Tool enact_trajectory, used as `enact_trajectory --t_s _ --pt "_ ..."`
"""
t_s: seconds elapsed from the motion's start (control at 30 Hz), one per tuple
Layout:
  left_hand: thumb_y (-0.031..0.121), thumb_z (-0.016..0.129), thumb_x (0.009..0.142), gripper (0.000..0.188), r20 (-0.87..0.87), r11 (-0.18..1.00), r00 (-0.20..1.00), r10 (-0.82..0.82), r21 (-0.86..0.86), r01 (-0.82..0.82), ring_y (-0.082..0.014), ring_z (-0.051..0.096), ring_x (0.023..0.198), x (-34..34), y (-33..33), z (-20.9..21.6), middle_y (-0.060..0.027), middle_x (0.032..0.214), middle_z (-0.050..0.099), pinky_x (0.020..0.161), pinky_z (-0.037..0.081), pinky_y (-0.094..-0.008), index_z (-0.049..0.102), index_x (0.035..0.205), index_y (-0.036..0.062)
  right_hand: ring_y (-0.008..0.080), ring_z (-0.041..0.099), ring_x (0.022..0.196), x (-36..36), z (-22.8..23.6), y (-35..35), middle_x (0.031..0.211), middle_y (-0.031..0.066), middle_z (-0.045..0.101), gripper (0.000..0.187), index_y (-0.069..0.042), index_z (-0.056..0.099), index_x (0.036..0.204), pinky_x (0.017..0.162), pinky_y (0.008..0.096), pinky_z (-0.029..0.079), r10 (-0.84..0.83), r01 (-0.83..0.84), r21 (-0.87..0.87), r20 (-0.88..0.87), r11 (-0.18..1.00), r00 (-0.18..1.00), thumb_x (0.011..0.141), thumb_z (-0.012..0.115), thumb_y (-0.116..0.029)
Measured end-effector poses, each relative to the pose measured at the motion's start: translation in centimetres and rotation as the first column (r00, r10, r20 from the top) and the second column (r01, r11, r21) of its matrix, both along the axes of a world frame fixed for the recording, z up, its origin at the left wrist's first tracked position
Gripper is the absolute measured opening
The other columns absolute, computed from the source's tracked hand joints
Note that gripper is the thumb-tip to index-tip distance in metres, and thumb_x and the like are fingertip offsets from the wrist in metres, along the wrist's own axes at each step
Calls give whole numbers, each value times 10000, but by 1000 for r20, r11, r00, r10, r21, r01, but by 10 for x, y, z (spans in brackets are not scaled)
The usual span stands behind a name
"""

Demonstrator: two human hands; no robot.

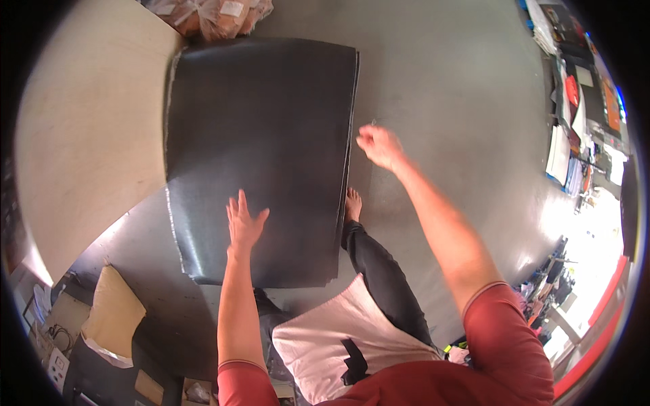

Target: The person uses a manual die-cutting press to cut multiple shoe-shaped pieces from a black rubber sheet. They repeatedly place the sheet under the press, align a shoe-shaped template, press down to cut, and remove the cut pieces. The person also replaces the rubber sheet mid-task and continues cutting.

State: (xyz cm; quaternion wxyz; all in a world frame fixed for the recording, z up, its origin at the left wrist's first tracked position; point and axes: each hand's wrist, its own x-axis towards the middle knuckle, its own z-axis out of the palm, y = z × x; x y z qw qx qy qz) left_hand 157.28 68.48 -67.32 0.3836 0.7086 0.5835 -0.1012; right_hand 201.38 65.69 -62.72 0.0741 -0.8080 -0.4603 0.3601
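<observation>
A stack of large black sheets [264,128] lies in front of me, its right edge showing several layers. My left hand [245,227] is over its near part, fingers spread, seemingly resting on the top sheet. Just off the stack's right edge, my right hand [379,145] is closed. A tiny bit of something pokes up by its fingers, too small to name. A pale cloth [318,331] with a black patch covers my lap.
A big cream board [95,122] stands along the stack's left side. Plastic-wrapped bundles [217,17] lie beyond the far edge. My bare foot [353,204] is beside the right edge on the grey floor [460,101]. Piled goods [572,101] line the far right.
</observation>
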Motion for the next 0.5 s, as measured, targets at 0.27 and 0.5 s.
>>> enact_trajectory --t_s 0.27,0.5 --pt "394 952 788 1300 -203 999 978 54 3 -54 -650 -28 1574 99 25 -78 -347 1743 -83 1250 232 -723 91 1738 180 375 491 1464 67 -104 200 1559 216 531 702 17 521 1524 1218 447 431 266 -325 94 388 941 882 1008 692 -429" --pt "344 997 725 1383 -209 997 975 80 22 -77 -632 -38 1583 89 22 -84 -334 1746 -96 1258 235 -718 73 1741 184 343 390 1550 54 -148 261 1664 164 420 898 -50 413 1631 1262 474 406 399 -342 -214 359 915 844 964 725 -563"
